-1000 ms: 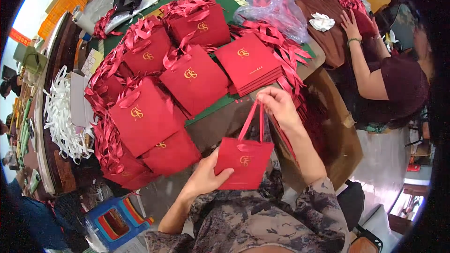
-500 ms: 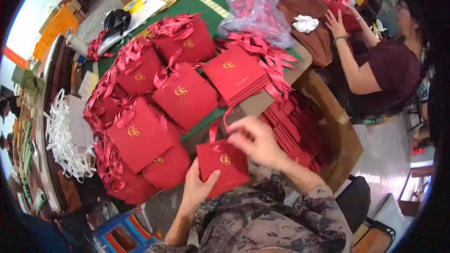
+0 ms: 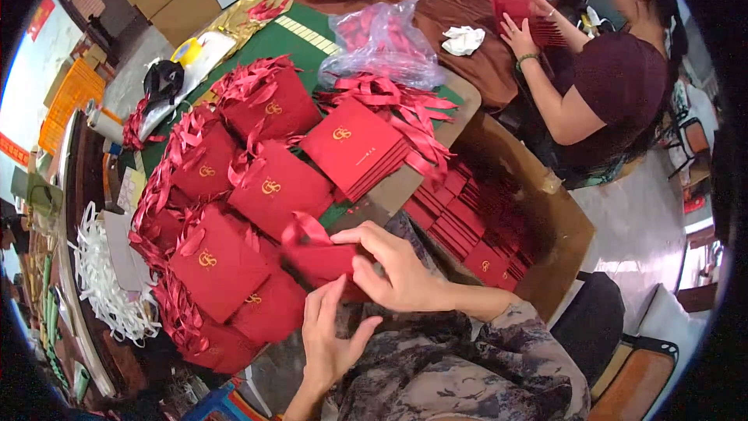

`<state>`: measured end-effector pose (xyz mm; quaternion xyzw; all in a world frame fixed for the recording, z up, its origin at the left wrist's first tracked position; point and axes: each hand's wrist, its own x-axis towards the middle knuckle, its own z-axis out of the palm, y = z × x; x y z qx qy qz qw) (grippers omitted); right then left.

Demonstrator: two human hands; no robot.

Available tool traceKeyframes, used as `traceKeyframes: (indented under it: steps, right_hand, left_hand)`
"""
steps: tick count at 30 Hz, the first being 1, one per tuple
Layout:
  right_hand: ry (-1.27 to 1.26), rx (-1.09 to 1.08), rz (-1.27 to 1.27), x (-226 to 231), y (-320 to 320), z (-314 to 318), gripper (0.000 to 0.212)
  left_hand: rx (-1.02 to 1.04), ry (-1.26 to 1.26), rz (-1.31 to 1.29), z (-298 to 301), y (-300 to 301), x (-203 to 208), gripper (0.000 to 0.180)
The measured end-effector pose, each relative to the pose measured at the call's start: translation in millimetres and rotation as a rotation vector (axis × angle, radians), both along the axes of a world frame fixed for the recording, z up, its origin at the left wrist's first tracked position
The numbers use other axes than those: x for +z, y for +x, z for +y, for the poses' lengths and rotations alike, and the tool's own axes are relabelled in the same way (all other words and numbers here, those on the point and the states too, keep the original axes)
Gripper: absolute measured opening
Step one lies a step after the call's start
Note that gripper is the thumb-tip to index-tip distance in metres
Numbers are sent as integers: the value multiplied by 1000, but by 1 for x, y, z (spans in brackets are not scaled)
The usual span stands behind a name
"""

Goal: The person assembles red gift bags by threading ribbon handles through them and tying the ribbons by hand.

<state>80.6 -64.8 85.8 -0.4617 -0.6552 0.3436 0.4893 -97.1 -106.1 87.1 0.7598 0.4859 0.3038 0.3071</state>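
A small red paper gift bag (image 3: 315, 260) with a red ribbon handle is tilted in front of me, its face slightly blurred. My right hand (image 3: 397, 269) grips its right end between thumb and fingers. Just below the bag is my left hand (image 3: 333, 337), fingers stretched and thumb apart, with nothing in it; its fingertips are close to the bag's lower edge, and I cannot tell if they touch. Beyond lie stacks of matching red bags with gold emblems, among them a front stack (image 3: 218, 261), a middle stack (image 3: 280, 187) and a right stack (image 3: 354, 144).
A cardboard box (image 3: 557, 226) of red bags stands at my right. A clear plastic bag (image 3: 382, 47) of red ribbons lies on the green table mat (image 3: 273, 40). White ribbons (image 3: 113, 281) heap at the left. A co-worker (image 3: 615, 86) handles red bags across the table.
My left hand has let go of the bag and opened. My right hand has come down and taken hold of it. The bag has tipped over, and the whole view has shifted.
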Motion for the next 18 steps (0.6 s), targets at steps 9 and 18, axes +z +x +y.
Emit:
traceKeyframes:
  steps: [9,18]
  right_hand:
    - [-56,-189,-49,-80,10,41,24]
    - [-13,-773,109,-122,72,26,16]
  left_hand:
    - [124,213,96,44,17,-62,56]
    - [65,174,232,71,19,-78,52]
